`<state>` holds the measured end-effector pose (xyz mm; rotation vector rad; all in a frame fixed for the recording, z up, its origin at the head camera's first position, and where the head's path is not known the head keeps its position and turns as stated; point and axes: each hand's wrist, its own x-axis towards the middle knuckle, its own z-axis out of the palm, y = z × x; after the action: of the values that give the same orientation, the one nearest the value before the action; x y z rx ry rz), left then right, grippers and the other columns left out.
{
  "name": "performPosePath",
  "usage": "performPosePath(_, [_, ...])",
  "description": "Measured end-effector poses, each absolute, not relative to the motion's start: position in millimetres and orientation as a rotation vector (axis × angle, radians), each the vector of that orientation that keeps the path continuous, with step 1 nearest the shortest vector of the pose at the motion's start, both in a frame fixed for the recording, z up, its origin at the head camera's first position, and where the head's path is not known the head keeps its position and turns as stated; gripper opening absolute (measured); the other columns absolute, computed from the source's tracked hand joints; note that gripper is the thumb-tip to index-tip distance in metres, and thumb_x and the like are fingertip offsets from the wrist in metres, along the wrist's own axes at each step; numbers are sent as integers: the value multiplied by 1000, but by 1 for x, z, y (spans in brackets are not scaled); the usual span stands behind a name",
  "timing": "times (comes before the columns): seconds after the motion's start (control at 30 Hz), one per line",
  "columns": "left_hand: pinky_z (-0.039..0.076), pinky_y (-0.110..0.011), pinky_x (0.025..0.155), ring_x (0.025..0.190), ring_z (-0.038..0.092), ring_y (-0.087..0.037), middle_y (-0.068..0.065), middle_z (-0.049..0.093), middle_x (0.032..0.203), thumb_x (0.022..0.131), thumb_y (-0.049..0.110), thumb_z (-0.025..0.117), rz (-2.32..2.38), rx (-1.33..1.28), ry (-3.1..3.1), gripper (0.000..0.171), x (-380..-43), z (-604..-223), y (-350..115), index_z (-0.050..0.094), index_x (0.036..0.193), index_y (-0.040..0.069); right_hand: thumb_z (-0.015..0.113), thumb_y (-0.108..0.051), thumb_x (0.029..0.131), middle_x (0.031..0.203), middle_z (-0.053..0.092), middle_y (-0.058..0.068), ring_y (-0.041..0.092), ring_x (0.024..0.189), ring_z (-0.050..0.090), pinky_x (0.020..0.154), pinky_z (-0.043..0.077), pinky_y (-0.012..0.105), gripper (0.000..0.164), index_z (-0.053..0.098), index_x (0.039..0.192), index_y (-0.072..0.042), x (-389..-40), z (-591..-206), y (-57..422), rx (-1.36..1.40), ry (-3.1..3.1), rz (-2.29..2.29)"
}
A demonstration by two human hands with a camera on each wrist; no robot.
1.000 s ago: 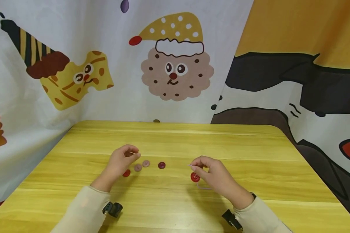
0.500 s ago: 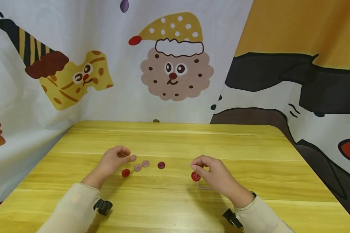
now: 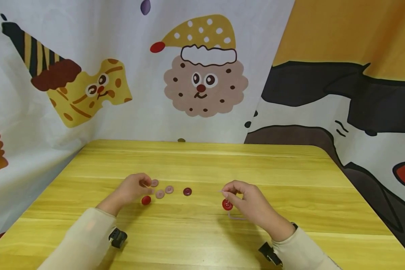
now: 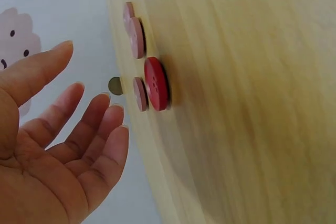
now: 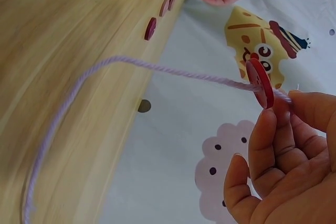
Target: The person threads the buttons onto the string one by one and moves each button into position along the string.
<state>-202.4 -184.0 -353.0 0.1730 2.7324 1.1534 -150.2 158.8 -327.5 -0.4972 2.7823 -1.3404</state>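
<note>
My left hand (image 3: 132, 187) hovers with relaxed, parted fingers and nothing between them, as the left wrist view shows. Close to its fingertips are a pink button (image 3: 154, 183) and a red button (image 3: 146, 200). Two more pink buttons, a nearer one (image 3: 160, 194) and a farther one (image 3: 169, 189), sit just to the right, then a dark red button (image 3: 187, 191). My right hand (image 3: 248, 200) pinches the end of a lilac yarn (image 5: 178, 72) between thumb and fingers. A large red button (image 5: 261, 83) is threaded on that yarn, upright beside the fingertips.
The wooden table (image 3: 195, 240) carries all the loose buttons. Beyond its far edge hangs a white curtain (image 3: 138, 123) with cartoon prints. The yarn's tail trails down from the threaded button toward the tabletop.
My left hand has moved left, then a little toward me. A third pink button now shows by its fingertips, where the hand was before. My right hand has barely moved.
</note>
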Motion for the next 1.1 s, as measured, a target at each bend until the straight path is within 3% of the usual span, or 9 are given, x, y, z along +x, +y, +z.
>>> performPosePath(0.5, [49,-36,72,84,55,-23,-13,61,94,78,3,76,1070,230,2712,29,-204,-361,-188,60,101,-5,62,-16,95,85,65,-7,18,75,56,66,46,26,6,67,97,-15,-150,-329,162,-495,2775,-1336])
performPosePath(0.8, [48,-47,86,92,57,-26,-11,62,95,71,1,81,1031,325,2692,32,-203,-365,-194,61,96,-3,62,-15,95,85,66,-9,15,79,57,75,47,32,5,67,96,-17,-150,-328,162,-475,2789,-1317])
performPosePath(1.1, [47,-48,88,92,58,-27,-11,63,96,66,-4,82,902,357,2723,36,-202,-365,-194,62,96,-2,62,-15,95,83,65,-10,11,80,58,84,47,40,6,68,95,-17,-150,-329,162,-467,2792,-1319])
